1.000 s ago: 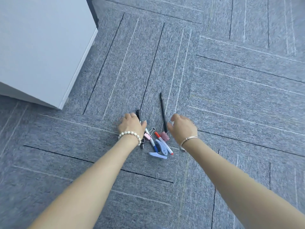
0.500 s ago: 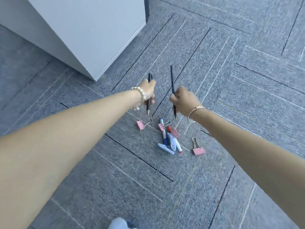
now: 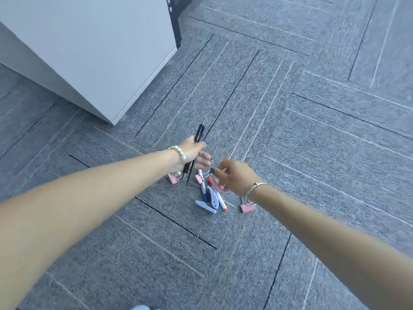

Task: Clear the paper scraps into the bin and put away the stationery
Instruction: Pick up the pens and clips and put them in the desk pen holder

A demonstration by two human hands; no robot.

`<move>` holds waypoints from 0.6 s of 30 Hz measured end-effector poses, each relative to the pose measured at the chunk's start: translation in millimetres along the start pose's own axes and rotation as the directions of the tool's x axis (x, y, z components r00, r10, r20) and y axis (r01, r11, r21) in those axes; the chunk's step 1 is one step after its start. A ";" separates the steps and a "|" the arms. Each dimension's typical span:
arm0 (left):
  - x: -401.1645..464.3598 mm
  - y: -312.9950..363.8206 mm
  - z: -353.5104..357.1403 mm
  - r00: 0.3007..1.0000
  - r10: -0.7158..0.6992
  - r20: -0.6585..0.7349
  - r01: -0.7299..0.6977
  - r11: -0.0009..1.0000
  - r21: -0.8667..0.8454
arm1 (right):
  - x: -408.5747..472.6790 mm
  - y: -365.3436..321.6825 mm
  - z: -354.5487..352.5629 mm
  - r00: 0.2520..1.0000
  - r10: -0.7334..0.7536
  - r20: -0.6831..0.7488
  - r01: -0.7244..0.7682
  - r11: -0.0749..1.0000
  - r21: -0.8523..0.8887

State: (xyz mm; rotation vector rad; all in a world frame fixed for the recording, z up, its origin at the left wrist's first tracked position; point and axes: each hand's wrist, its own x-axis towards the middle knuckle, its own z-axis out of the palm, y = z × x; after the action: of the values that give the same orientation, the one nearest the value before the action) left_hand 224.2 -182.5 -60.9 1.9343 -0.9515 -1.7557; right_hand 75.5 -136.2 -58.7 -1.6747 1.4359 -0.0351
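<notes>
Grey carpet tiles (image 3: 312,153) cover the floor, with a white cabinet (image 3: 89,48) at the upper left of the frame. At centre, our left hand (image 3: 193,154) has its grip closed around two black pens (image 3: 197,139). Our right hand (image 3: 234,177), blurred, hovers just right of it with fingers loosely curled and open, holding nothing we can make out. Below them on the carpet lie pink binder clips (image 3: 247,208), marker pens (image 3: 221,201) and a white-blue tool (image 3: 209,201); a paper clip (image 3: 197,235) sits lower, apart.
</notes>
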 end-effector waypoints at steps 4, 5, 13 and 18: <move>11.8 -22.0 -24.1 0.986 0.099 -0.136 -0.050 0.945 0.323 | 12.1 7.9 24.1 0.998 0.012 -0.065 -0.023 0.986 -0.163; 12.2 -24.6 -27.9 0.972 0.128 -0.197 -0.029 0.898 0.440 | 12.2 5.4 28.3 0.997 0.005 -0.082 -0.021 0.981 -0.195; 10.3 -40.4 -14.6 0.968 -0.008 -0.251 0.167 0.769 0.617 | 9.3 17.7 23.9 0.988 0.001 -0.154 -0.044 0.960 -0.277; 14.5 -32.0 3.3 0.964 -0.026 -0.265 0.210 0.685 0.698 | 5.9 29.0 25.0 0.992 -0.038 -0.118 -0.014 0.912 -0.410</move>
State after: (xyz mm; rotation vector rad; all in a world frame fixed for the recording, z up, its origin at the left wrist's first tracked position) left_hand 228.6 -169.1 -93.3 2.6574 -1.6318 -1.2297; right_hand 68.6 -123.7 -94.6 -2.0523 1.6070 0.1715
